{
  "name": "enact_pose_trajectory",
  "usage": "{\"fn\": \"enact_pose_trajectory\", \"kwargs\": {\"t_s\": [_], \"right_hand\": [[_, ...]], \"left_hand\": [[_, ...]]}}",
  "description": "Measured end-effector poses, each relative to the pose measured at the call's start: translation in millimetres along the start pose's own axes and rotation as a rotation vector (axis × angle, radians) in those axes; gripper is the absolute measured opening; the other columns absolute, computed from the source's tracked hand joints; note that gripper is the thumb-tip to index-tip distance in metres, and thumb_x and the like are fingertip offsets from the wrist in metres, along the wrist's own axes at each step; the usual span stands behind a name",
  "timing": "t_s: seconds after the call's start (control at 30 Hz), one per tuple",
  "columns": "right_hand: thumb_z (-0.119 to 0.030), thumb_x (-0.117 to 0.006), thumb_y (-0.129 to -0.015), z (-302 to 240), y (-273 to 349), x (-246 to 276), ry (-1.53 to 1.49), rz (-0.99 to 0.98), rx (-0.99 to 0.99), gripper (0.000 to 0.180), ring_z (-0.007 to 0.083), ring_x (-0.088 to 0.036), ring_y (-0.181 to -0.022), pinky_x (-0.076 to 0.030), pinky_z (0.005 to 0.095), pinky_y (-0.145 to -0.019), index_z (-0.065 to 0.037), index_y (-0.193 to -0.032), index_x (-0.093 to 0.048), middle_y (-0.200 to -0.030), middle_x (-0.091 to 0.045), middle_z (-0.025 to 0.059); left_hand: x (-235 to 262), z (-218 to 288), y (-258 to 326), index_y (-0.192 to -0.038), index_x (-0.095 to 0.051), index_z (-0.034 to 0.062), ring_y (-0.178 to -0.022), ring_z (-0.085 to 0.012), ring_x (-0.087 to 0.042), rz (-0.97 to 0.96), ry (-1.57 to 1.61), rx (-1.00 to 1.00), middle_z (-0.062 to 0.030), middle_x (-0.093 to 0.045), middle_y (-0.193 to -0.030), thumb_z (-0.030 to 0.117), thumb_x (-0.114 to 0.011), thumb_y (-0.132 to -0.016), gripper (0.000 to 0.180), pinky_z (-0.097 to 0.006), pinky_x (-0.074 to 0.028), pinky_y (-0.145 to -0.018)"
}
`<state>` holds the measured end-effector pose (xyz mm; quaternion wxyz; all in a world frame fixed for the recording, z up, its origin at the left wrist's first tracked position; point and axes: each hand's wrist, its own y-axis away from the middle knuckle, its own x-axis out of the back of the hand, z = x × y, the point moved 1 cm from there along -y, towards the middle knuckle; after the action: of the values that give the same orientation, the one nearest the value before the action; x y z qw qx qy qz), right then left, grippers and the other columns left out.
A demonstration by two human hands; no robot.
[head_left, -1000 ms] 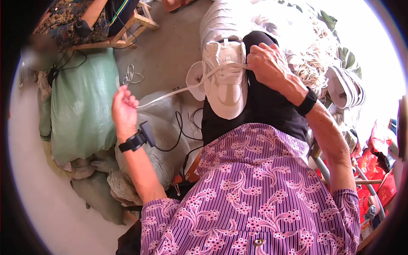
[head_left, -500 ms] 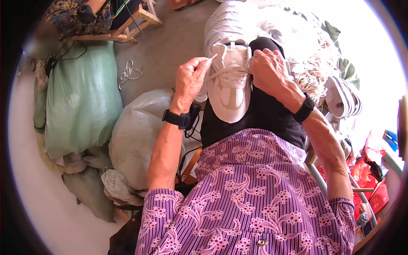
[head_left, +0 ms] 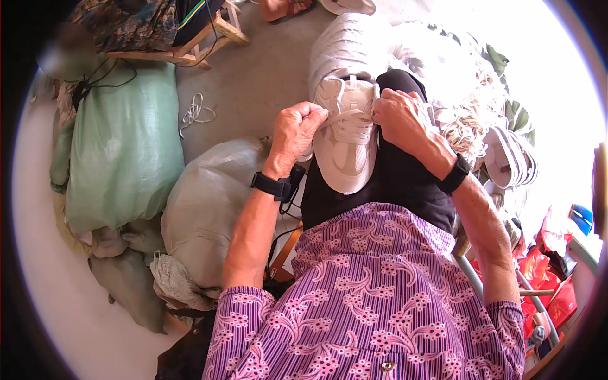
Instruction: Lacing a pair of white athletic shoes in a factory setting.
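Note:
A white sneaker [head_left: 345, 166] rests on my black-trousered lap, its toe toward me. White shoelace [head_left: 350, 120] runs across its tongue in several rows. My left hand [head_left: 296, 132] is closed in a pinch at the shoe's left eyelet edge, on the shoelace; the tip is hidden by the fingers. At the right eyelet edge, my right hand [head_left: 405, 119] has its fingers curled against the upper, with the lace running into them. Just beyond the shoe lies a row of nested white shoes [head_left: 342, 47].
Loose white laces [head_left: 465, 130] are heaped to my right, beside more white shoes [head_left: 503, 155]. Green [head_left: 126, 149] and pale sacks [head_left: 212, 206] stand at left. Another person sits by a wooden stool [head_left: 215, 41] at the far left. Red bags [head_left: 538, 272] lie lower right.
My left hand has moved from holding the lace tip up above the shoe's side to a pinch right against the eyelets. The right hand stays at the right edge. The whole view has shifted slightly.

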<state>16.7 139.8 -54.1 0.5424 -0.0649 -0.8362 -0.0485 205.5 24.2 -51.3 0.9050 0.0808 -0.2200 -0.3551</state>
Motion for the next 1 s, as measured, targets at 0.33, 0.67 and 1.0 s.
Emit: {"fn": "enact_pose_trajectory", "kwargs": {"t_s": [0.33,0.67,1.0], "right_hand": [[-0.006,-0.058,-0.067,2,0,-4,0.000,0.021,-0.005,0.005,0.0260,-0.058,-0.082,-0.039,0.0408,-0.072,-0.006,-0.069,-0.063,-0.079,-0.058,0.0090],[-0.011,-0.058,-0.075,5,-1,8,-0.004,-0.023,0.016,0.006,0.0285,-0.056,-0.079,-0.041,0.0399,-0.075,-0.006,-0.072,-0.061,-0.080,-0.054,0.0094],[-0.014,-0.061,-0.075,-19,-39,-13,-0.269,0.029,0.196,0.016,0.0267,-0.050,-0.098,-0.039,0.0408,-0.085,-0.016,-0.089,-0.070,-0.099,-0.058,0.0020]], "left_hand": [[-10,14,-13,-0.072,-0.060,0.0018,-0.054,-0.0069,-0.043,0.035,-0.323,-0.237,-0.0004,-0.049,-0.056,0.019,-0.062,-0.077,0.018,-0.026,-0.039,-0.050],[-21,-4,-11,-0.076,-0.062,0.0010,-0.058,-0.0161,-0.056,0.032,-0.086,-0.156,-0.0080,-0.061,-0.064,0.024,-0.061,-0.080,0.024,-0.030,-0.046,-0.057],[-23,-24,3,-0.078,-0.058,0.0091,-0.050,-0.0004,-0.034,-0.043,0.386,0.169,0.0084,-0.044,-0.064,0.026,-0.056,-0.088,0.020,-0.018,-0.025,-0.043]]}}
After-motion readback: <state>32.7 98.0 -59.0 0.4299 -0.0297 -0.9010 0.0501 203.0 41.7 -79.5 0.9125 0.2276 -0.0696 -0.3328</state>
